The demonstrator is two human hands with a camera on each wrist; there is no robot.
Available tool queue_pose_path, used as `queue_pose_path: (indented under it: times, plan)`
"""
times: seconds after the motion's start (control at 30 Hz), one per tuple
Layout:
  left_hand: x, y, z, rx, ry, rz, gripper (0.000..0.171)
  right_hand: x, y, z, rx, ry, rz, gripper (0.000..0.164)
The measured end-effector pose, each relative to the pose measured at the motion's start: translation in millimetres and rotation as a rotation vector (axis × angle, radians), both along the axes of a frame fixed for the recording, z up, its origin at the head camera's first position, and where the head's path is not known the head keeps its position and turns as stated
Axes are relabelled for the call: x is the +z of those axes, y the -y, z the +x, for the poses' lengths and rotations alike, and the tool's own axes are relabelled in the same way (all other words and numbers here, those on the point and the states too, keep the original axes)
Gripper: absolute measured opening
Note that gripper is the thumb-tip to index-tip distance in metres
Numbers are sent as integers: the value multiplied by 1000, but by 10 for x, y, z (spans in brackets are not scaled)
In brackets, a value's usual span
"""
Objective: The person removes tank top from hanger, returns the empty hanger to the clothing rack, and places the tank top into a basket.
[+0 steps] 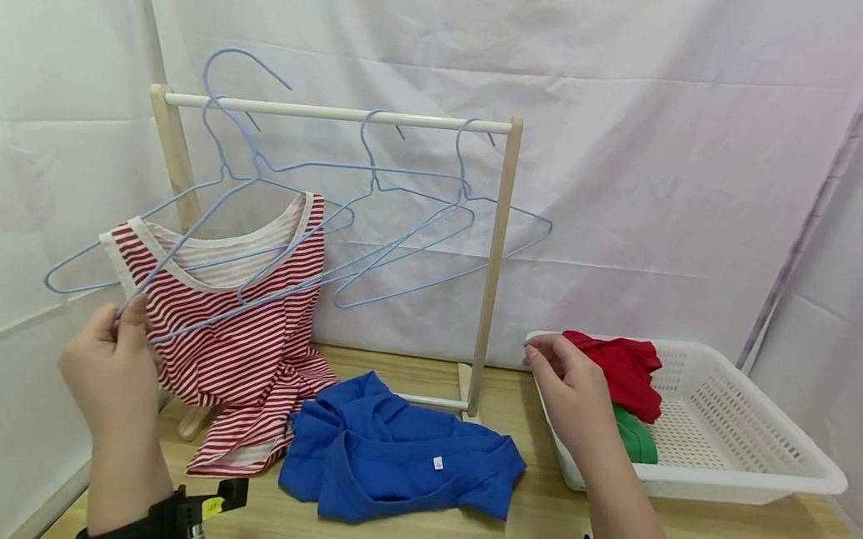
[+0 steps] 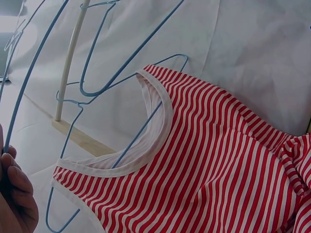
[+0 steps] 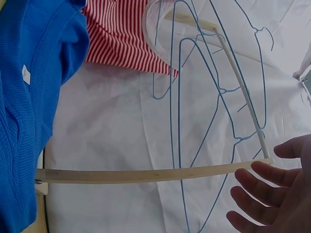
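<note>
My left hand (image 1: 112,364) pinches one end of a light-blue wire hanger (image 1: 169,255); nothing hangs on it, and its hook stands above the rack's bar. Behind that hanger, a red-and-white striped sleeveless top (image 1: 232,322) hangs on another blue hanger (image 1: 73,288) at the left of the rack (image 1: 322,112). In the left wrist view, the striped top (image 2: 209,165) fills much of the picture beside my fingertips (image 2: 19,179). My right hand (image 1: 577,388) is held over the near-left side of the white basket, with loosely bent fingers holding nothing, as the right wrist view shows.
Two more bare blue hangers (image 1: 441,289) hang on the right part of the bar. A blue garment (image 1: 403,460) lies crumpled on the wooden table (image 1: 263,533) before the rack. The white basket (image 1: 762,489) at right holds a red garment (image 1: 623,371) and a green one (image 1: 634,436).
</note>
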State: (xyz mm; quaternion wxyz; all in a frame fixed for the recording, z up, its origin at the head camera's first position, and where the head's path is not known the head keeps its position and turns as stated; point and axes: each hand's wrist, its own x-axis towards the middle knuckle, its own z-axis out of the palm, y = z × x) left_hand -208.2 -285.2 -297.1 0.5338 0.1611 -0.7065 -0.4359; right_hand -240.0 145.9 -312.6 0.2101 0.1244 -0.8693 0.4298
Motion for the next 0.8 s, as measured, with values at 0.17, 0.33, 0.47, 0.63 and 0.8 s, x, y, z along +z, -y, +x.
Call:
queue_pose_path:
  times: [0.17,0.33,0.47,0.63,0.8]
  plan:
    - [-13,50,-8,-18,5,38,53,-21,6,-10,-2,-4,4,26]
    - [-11,105,-4,-93,-39,164,49,-32,12,-12,-2,0,11,26]
    - [-8,150,14,-201,-149,353,41,-33,23,-17,1,5,20,27]
    - [-21,198,32,-224,-199,440,39,-35,31,-24,5,21,56,29]
    - [-45,241,39,-197,-195,438,40,-38,40,-26,20,44,101,28]
